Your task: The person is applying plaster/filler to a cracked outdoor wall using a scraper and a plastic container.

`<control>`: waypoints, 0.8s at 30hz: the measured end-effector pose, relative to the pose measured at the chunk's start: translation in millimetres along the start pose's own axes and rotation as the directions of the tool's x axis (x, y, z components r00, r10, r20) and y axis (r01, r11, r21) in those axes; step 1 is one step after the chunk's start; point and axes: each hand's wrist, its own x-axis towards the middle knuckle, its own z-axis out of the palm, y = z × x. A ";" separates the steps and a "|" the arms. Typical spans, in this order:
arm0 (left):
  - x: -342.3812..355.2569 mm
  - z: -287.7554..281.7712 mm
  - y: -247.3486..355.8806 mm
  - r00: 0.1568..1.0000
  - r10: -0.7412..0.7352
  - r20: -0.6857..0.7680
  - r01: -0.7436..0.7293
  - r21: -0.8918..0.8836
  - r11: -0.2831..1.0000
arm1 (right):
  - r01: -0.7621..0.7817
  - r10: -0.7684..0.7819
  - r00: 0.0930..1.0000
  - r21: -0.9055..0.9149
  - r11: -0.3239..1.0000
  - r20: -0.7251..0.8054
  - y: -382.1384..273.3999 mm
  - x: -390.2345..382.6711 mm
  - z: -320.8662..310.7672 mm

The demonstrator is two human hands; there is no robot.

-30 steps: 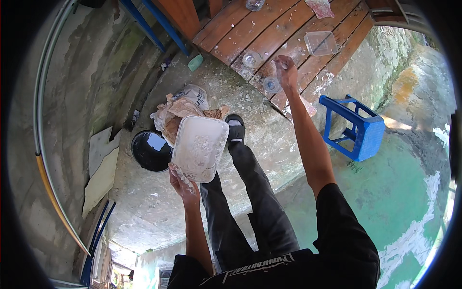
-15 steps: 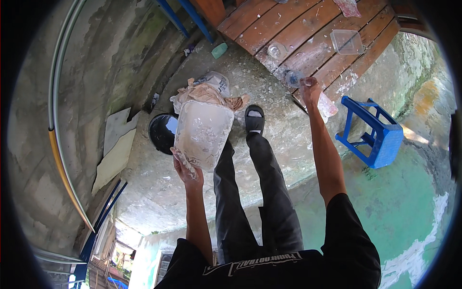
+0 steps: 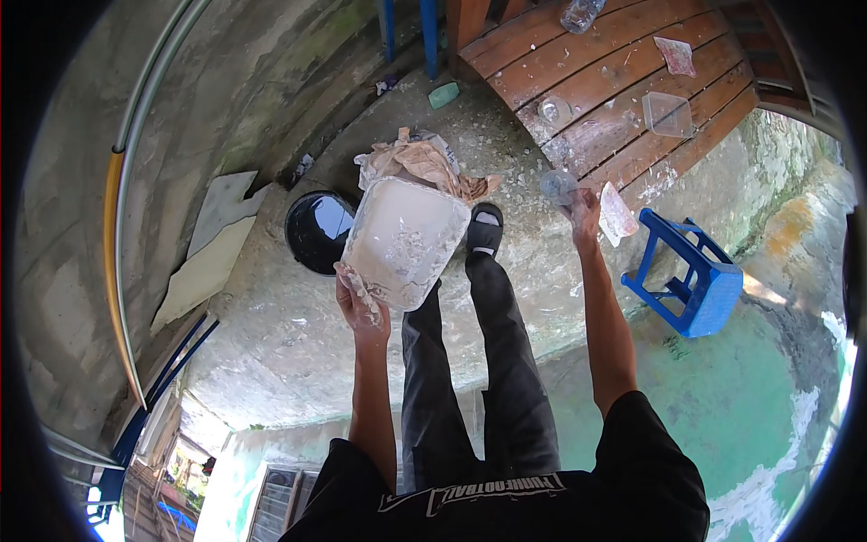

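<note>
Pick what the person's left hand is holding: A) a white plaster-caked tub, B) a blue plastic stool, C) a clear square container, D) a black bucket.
A: the left hand grips the rim of the white plaster-caked tub, held up above the concrete floor.

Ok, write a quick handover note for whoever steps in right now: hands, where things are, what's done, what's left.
Left hand: grips the rim of a white tub crusted with pale residue, held up above the concrete floor.
Right hand: holds a small clear cup near the wooden deck.
Nearby: black bucket, crumpled bag, blue stool.
Done: both items lifted.
Left: setting them down; nothing poured yet that I can see.
</note>
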 end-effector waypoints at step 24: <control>-3.5 -85.1 28.8 0.945 0.108 -0.307 -0.121 -0.024 0.992 | 0.103 -0.090 0.986 0.092 0.990 -0.139 20.7 67.6 1.4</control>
